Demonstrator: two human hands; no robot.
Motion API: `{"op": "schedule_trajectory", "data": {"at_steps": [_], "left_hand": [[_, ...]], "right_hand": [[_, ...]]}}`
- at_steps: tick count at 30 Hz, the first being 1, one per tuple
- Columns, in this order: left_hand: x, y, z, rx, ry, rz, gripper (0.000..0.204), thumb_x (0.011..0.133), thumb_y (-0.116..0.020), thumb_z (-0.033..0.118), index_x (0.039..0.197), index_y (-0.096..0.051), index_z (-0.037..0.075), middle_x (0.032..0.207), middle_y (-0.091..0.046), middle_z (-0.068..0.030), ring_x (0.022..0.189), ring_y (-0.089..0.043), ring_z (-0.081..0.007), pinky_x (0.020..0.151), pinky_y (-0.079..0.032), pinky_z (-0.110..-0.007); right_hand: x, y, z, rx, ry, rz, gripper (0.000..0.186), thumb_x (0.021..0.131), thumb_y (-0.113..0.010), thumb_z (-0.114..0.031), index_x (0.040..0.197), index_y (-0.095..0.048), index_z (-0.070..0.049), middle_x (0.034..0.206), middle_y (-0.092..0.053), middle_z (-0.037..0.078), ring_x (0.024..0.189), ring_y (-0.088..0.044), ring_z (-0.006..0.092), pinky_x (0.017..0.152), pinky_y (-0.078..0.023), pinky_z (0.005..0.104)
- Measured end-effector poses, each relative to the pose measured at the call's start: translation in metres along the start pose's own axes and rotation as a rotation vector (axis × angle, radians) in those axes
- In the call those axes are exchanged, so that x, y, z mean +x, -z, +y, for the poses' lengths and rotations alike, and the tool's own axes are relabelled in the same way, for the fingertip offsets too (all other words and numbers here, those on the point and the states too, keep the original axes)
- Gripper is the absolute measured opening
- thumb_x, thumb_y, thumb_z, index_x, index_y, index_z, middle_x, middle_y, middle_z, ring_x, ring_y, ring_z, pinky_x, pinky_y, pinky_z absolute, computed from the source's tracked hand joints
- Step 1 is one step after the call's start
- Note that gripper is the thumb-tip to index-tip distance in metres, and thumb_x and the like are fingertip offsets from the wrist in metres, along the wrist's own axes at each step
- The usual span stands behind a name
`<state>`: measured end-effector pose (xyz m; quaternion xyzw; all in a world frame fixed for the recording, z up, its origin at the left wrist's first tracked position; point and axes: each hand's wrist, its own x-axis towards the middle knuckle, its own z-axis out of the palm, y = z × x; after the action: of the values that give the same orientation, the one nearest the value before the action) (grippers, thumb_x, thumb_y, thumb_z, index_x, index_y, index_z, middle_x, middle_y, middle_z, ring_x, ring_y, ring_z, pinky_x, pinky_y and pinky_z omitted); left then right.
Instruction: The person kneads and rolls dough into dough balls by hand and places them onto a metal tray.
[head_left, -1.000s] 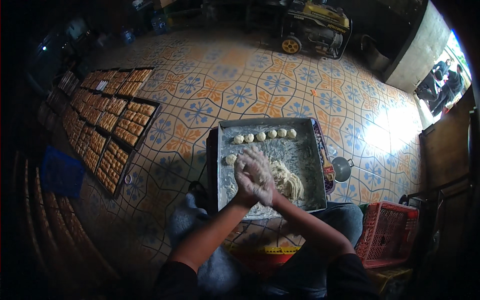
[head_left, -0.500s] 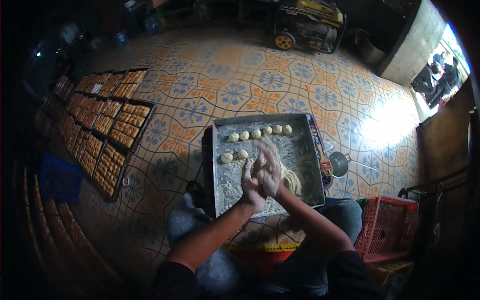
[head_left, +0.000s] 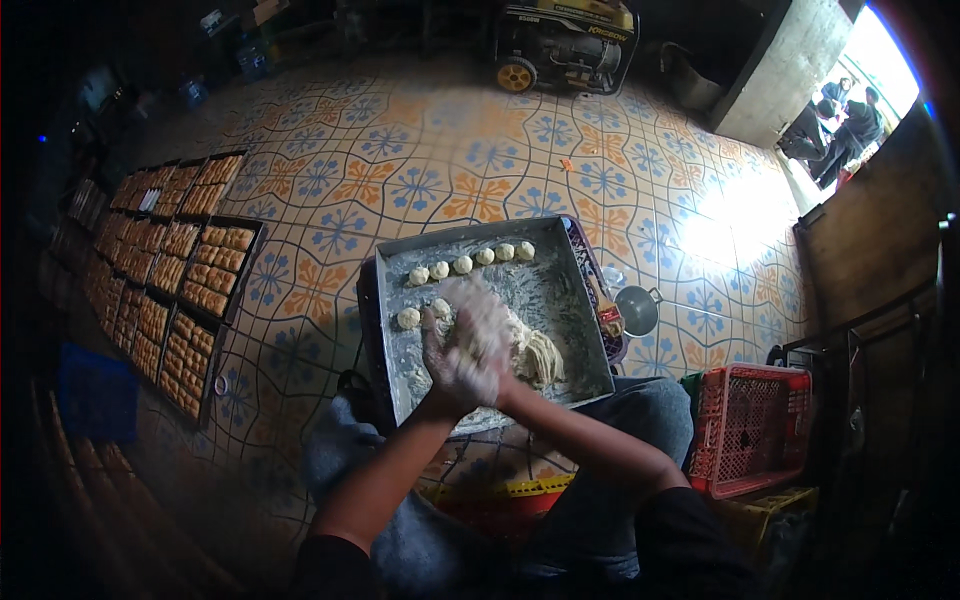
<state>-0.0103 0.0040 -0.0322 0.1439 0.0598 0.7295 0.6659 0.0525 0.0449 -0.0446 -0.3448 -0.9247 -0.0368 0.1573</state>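
Note:
My left hand [head_left: 446, 362] and my right hand [head_left: 484, 340] are floury and pressed together, palm against palm, over a floured metal tray [head_left: 592, 330]. Motion smears their fingers, and whatever lies between the palms is hidden. Just right of them rests a soft, stringy mound of pale dough [head_left: 541, 360]. Along the tray's far side runs a row of several round dough balls [head_left: 462, 265]. Nearer, on the left, sit a dough ball [head_left: 409, 318] and a second ball [head_left: 441, 308], the latter close to my left fingers.
A brush [head_left: 609, 316] lies by the tray's right edge, beside a metal pot [head_left: 637, 310]. Red crate [head_left: 752, 430] stands right of my knee. Trays of baked bread [head_left: 190, 355] cover the floor at left. A generator [head_left: 565, 45] stands far back; people [head_left: 835, 125] sit outside the doorway.
The whole view has shifted, so the scene sits farther left. My hands stay pressed together over the tray, with the right fingers tilted more to the left. The dough balls lie as before.

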Motion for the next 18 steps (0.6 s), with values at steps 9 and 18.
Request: {"op": "schedule_trajectory", "data": {"at_steps": [9,18], "left_hand": [[-0.006,-0.007,-0.013,-0.021,0.120,0.394,0.103,0.089,-0.032,0.086,0.163,-0.021,0.014,0.164,-0.029,-0.0111,0.152,-0.026,-0.0302,0.124,-0.019,-0.050],[-0.006,-0.028,0.004,0.226,0.135,0.325,0.106,0.086,-0.024,0.091,0.165,-0.014,0.020,0.167,-0.024,-0.0170,0.156,-0.019,-0.0218,0.121,-0.017,-0.061]], "right_hand": [[0.033,0.032,0.039,0.925,-0.126,0.105,0.065,0.084,-0.067,-0.051,0.140,-0.059,-0.017,0.147,-0.054,0.017,0.139,-0.046,0.0379,0.113,-0.031,0.0586],[0.022,0.024,0.062,0.740,0.114,0.224,0.064,0.088,-0.059,-0.057,0.141,-0.061,-0.021,0.152,-0.050,0.016,0.146,-0.038,0.0409,0.119,-0.016,0.0607]]}}
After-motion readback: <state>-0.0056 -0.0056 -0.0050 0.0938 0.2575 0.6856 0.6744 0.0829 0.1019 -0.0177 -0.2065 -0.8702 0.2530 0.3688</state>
